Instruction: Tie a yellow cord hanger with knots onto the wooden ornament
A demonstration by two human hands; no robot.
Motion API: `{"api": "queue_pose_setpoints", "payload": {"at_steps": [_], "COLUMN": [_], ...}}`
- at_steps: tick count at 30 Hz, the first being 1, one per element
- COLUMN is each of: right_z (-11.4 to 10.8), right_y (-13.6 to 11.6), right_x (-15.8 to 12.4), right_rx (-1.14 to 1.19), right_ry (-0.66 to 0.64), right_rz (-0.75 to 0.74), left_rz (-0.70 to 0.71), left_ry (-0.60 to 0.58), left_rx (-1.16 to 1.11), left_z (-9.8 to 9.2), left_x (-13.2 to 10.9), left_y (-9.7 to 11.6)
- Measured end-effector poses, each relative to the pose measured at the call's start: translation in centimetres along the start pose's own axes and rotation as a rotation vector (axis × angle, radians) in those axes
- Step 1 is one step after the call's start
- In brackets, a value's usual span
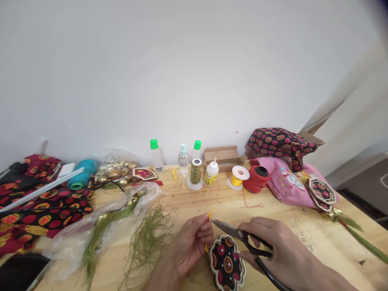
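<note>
- left hand is pinching yellow cord between thumb and fingers, loose ends sticking up above the pinch.
- right hand is gripping scissors, tips pointing at the cord just beside the pinch. can't tell if the blades are touching it.
- scalloped ornament is sitting low between the hands, below the scissors; can't tell if it's resting or hanging. more cord is showing below the left hand, seemingly leading to its left edge.
- done, by my read: patterned face and pale rim are sitting together as one piece; cord is looking knotted at the fingertips.
- left, by my read: cord ends are looking untrimmed, no green tassel is showing here. something gold is peeking out behind the scissor handles, can't tell if attached.
- octagonal ornament on the pink bag is looking further along, with a green tassel trailing.
- loose green threads are lying left of the left hand.
</note>
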State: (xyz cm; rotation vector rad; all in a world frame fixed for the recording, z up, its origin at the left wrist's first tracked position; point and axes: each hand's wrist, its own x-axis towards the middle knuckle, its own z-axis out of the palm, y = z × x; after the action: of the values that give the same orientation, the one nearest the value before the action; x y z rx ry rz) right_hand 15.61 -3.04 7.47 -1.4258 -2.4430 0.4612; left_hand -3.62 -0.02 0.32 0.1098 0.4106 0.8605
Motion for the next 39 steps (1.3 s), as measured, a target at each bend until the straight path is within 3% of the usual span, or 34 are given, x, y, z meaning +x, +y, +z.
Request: {"api": "queue_pose_setpoints", "payload": {"at_steps": [7,10,13,17,20,39], "right_z": [-1.7,-1.9,-2.0,-2.6,-3.0,-3.0], "right_y": [0.2,1.0,1.9,2.4,2.3,2.0], "right_x": [-0.5,-0.4,0.4,1.6,2.1,2.6], "right_rx": [0.205,0.078,-0.196,-0.549,-0.671,-0.699], "right_ry": [-0.178,-0.114,-0.049,-0.009,-0.016,0.031], "right_rz": [0.001,-0.079,-0.201,-0.428,-0.484,-0.550], "left_rz": [-0.001,-0.016,-0.064,-0.140,-0.157,-0.198], "left_ry": [-0.020,-0.027,-0.016,0.032,0.039,0.018], "left_rx": [0.030,0.022,-0.012,-0.050,-0.060,-0.105], "left_z": [0.5,0.3,0.0,-0.3,-0.2,0.0], "left_x": [-0.1,-0.1,0.0,0.1,0.2,0.1], "left_y": [0.1,0.1,0.0,0.1,0.2,0.3]}}
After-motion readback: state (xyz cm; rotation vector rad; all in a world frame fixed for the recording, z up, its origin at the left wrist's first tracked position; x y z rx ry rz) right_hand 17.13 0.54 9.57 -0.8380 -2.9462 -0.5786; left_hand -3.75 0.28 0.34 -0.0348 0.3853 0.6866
